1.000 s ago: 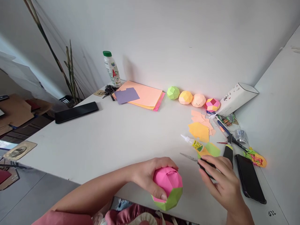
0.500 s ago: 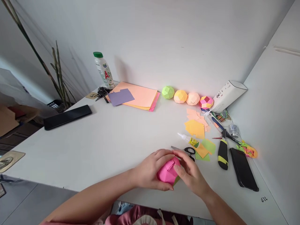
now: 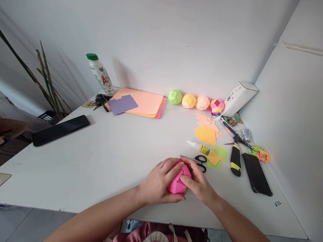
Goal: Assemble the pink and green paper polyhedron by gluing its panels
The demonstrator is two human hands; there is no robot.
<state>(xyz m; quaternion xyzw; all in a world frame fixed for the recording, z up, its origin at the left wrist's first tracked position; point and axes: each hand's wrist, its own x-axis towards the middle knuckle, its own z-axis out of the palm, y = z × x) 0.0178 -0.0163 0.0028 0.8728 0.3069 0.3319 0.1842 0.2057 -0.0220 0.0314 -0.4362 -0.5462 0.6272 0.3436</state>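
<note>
A pink faceted paper ball [image 3: 177,185] sits between both hands near the table's front edge. My left hand [image 3: 158,181] wraps round its left side, fingers over the top and thumb along the bottom. My right hand [image 3: 200,185] holds its right side, the thumb pressed on a folded flap on the upper face. A bit of green shows under the ball's right side; what it belongs to is hidden. Just beyond the right fingers lie scissors [image 3: 201,159], partly covered by the hand. A glue bottle [image 3: 204,149] lies behind them on yellow and green paper pieces [image 3: 220,153].
Several finished paper balls [image 3: 189,101] line the wall beside a white box [image 3: 241,98]. A utility knife [image 3: 235,159] and a phone [image 3: 256,174] lie right. Coloured sheets [image 3: 143,101], a bottle [image 3: 102,75], keys [image 3: 101,101] and a black slab [image 3: 60,130] are left.
The camera view has shifted, so the table things appear farther left. Both hands keep their hold on the pink ball, with the right thumb slightly moved on the flap.
</note>
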